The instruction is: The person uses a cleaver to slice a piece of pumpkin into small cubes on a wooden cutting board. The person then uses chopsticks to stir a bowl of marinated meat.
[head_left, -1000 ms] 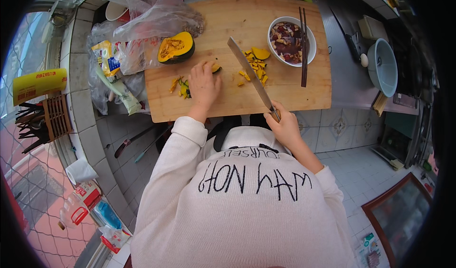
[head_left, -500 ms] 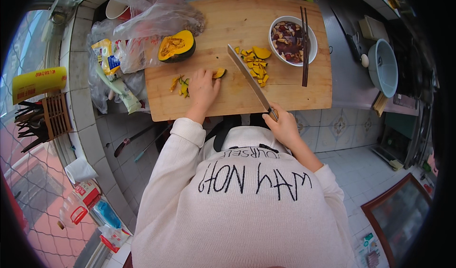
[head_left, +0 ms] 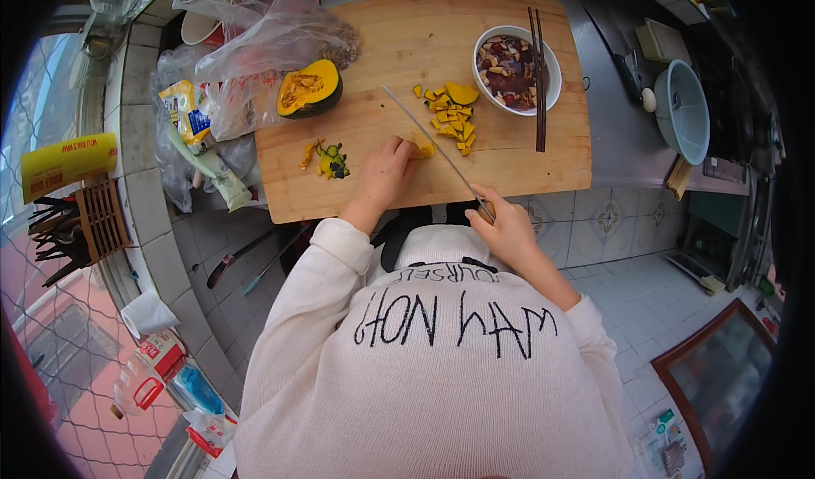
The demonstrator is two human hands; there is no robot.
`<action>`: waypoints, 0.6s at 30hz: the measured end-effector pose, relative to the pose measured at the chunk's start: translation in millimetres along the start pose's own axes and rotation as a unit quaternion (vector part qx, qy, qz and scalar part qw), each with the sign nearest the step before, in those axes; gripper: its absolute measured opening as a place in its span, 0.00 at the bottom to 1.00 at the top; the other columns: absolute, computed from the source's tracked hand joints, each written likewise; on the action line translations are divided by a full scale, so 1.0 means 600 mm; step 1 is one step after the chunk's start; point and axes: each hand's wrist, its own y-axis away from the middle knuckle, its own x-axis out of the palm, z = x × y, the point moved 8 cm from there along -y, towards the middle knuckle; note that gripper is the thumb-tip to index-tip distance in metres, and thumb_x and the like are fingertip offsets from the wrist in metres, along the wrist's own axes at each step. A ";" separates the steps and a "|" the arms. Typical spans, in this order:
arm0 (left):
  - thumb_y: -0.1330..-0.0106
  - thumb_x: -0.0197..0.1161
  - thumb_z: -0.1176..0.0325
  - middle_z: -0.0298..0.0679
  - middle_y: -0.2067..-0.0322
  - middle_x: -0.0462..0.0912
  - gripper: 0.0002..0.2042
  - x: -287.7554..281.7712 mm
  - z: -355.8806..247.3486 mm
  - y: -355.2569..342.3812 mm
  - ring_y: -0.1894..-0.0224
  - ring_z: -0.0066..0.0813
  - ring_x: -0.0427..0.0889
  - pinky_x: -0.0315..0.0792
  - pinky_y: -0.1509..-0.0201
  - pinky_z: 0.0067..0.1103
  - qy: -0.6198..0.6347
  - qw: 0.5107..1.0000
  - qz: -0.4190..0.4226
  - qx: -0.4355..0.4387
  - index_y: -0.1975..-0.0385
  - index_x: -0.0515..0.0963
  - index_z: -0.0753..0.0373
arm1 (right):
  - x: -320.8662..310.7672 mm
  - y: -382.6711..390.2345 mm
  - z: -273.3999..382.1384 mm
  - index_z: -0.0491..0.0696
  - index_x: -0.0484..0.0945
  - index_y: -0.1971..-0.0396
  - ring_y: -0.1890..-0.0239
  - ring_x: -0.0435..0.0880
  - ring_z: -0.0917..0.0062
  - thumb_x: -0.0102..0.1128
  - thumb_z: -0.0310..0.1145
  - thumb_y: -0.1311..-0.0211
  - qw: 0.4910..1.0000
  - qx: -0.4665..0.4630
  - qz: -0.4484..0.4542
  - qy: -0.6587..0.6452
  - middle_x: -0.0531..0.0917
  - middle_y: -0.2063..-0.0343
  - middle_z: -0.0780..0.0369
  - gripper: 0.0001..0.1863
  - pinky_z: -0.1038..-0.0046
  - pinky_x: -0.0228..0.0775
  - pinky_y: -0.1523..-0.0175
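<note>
On the wooden cutting board (head_left: 390, 46) my left hand (head_left: 384, 173) presses down on a small orange pumpkin piece (head_left: 424, 150). My right hand (head_left: 503, 224) grips the handle of a long kitchen knife (head_left: 429, 144), whose blade lies right beside that piece. A heap of cut pumpkin cubes (head_left: 452, 114) lies just beyond the blade. Peel scraps (head_left: 327, 158) sit to the left of my left hand. A pumpkin wedge with green skin (head_left: 309, 90) rests at the board's left edge.
A white bowl of dark chopped food (head_left: 515, 70) with chopsticks (head_left: 537, 76) across it stands at the board's far right. Plastic bags (head_left: 255, 38) and packets crowd the left. A pale blue bowl (head_left: 683, 110) sits on the right counter. A knife rack (head_left: 72, 229) is at far left.
My left hand has slid right from the peel scraps, taking a pumpkin piece up to the blade. The knife has shifted slightly left toward it.
</note>
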 end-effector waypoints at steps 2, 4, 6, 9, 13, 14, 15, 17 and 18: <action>0.45 0.63 0.70 0.39 0.68 0.77 0.08 -0.004 0.002 0.002 0.68 0.41 0.79 0.73 0.67 0.32 0.028 0.999 -0.004 -0.017 0.67 0.75 0.58 | -0.002 0.002 0.011 0.52 0.73 0.49 0.74 0.82 0.59 0.60 0.40 0.45 1.000 -0.006 0.003 0.005 0.81 0.79 0.57 0.22 0.63 0.72 0.67; 0.44 0.63 0.68 0.38 0.66 0.79 0.08 -0.006 0.006 0.005 0.69 0.38 0.81 0.74 0.68 0.31 0.054 0.997 -0.006 -0.058 0.64 0.75 0.57 | -0.001 0.003 0.016 0.52 0.73 0.49 0.73 0.82 0.58 0.60 0.40 0.44 1.000 -0.008 0.009 0.007 0.82 0.79 0.57 0.22 0.63 0.72 0.67; 0.44 0.64 0.69 0.39 0.67 0.80 0.09 -0.004 0.017 0.010 0.69 0.37 0.82 0.75 0.67 0.29 0.067 0.991 -0.007 -0.114 0.65 0.76 0.59 | 0.003 0.003 0.018 0.51 0.73 0.49 0.73 0.82 0.58 0.60 0.39 0.44 1.000 -0.006 0.018 0.005 0.82 0.78 0.56 0.22 0.63 0.73 0.66; 0.45 0.64 0.69 0.40 0.68 0.81 0.09 -0.003 0.024 0.012 0.69 0.35 0.83 0.75 0.66 0.27 0.090 0.985 0.009 -0.150 0.65 0.78 0.61 | 0.003 0.002 0.025 0.51 0.72 0.49 0.72 0.82 0.58 0.60 0.39 0.44 1.000 0.004 0.026 0.006 0.83 0.76 0.56 0.21 0.63 0.73 0.66; 0.45 0.63 0.70 0.41 0.71 0.81 0.06 0.002 0.022 0.013 0.71 0.34 0.83 0.75 0.68 0.26 0.106 0.983 0.001 -0.148 0.68 0.78 0.62 | 0.006 0.000 0.028 0.51 0.72 0.49 0.71 0.82 0.58 0.60 0.38 0.44 1.000 -0.012 0.016 0.009 0.83 0.74 0.55 0.21 0.62 0.73 0.66; 0.45 0.63 0.70 0.41 0.72 0.81 0.06 0.004 0.020 0.013 0.72 0.35 0.82 0.75 0.68 0.26 0.092 0.984 0.009 -0.150 0.69 0.78 0.62 | 0.005 -0.001 0.030 0.51 0.72 0.49 0.71 0.82 0.58 0.59 0.38 0.44 1.000 -0.010 0.015 0.007 0.83 0.74 0.55 0.21 0.62 0.73 0.65; 0.45 0.63 0.70 0.41 0.73 0.81 0.06 0.005 0.016 0.014 0.73 0.35 0.82 0.75 0.68 0.27 0.079 0.985 0.017 -0.150 0.69 0.78 0.62 | 0.005 -0.001 0.032 0.51 0.72 0.49 0.70 0.82 0.58 0.59 0.38 0.43 1.000 -0.008 0.015 0.005 0.83 0.74 0.55 0.21 0.62 0.72 0.65; 0.46 0.63 0.70 0.41 0.74 0.81 0.05 0.005 0.010 0.012 0.74 0.35 0.82 0.75 0.69 0.27 0.062 0.986 0.022 -0.152 0.71 0.78 0.61 | 0.001 0.000 0.034 0.50 0.72 0.49 0.70 0.82 0.57 0.59 0.38 0.43 1.000 -0.006 0.003 -0.012 0.83 0.73 0.55 0.21 0.62 0.72 0.65; 0.46 0.63 0.69 0.40 0.74 0.81 0.05 0.004 0.007 0.012 0.74 0.36 0.82 0.75 0.70 0.27 0.059 0.986 0.019 -0.152 0.72 0.77 0.61 | 0.000 0.001 0.035 0.50 0.72 0.49 0.71 0.82 0.57 0.59 0.38 0.43 1.000 -0.005 -0.003 -0.022 0.83 0.73 0.55 0.21 0.62 0.72 0.65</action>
